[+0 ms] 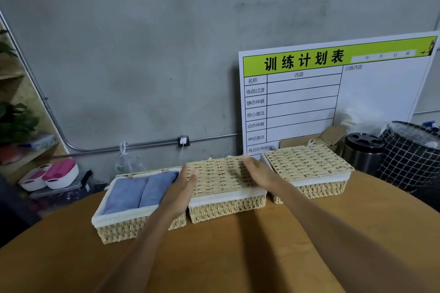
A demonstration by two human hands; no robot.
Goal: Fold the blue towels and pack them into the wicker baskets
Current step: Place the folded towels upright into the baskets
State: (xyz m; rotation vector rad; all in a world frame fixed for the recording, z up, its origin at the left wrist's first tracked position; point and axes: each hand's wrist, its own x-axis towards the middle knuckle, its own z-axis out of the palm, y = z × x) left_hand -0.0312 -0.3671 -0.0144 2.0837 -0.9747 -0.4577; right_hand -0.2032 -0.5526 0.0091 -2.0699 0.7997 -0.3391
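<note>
- Towels (140, 191): plain blue, two.
- Wicker baskets (226, 210): pale straw weave; white liners.
- Table (238, 257): ochre brown.
- Wall (166, 54): mottled grey.
- Board (333, 93): white, lime-green header, black lettering.
- Hamper (409, 157): black, white grid.
- Tubs (59, 173): white with pink.

table: round-ish wooden top (238, 257), three wicker baskets in a row near the far edge
left basket: open (114, 219), white liner; two folded blue towels (140, 191) lying side by side inside
middle basket: woven lid down (221, 178); left hand (182, 191) at its left edge, right hand (259, 171) at its right edge, fingers straight on both (a bit blurry tbh)
right basket: lid closed too (307, 162), just beside the middle one
behind: white board with green header (333, 93) leaning on the grey wall; metal bin (362, 152) next to it
</note>
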